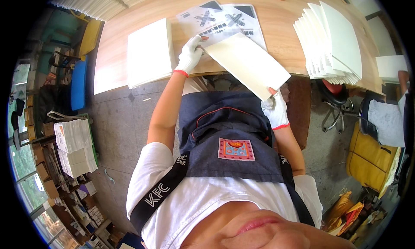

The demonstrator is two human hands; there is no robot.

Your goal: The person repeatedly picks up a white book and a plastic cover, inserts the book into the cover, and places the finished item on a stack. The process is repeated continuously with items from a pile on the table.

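Paper held at opposite corners: I am viewing from the head camera a pale paper piece [248,65], a flat rectangle that is slanting over the near edge of the surface [281,37] and overhanging it toward the dark apron [207,138]. The right hand [276,108] is gripping the near right corner, its thumb lying on the upper face and its other fingers mostly tucked below. The left hand [190,54] is meeting the left corner with its fingers drawn close together; whether they are pinching the paper, I cannot tell. A white stack [149,52] is lying to the left, printed sheets [248,22] are lying on the far side, and a fanned stack [341,41] is standing to the right. Since the paper is spanning the hands without visible sag, I am judging it light and fairly stiff, though liable to crease at the corners and slide on its smooth face. I am favouring a hold at opposite corners or along the long edges, thumb above and fingers beneath; the bare fingertips emerging from the white gloves [188,64] are probably giving better purchase than the fabric.
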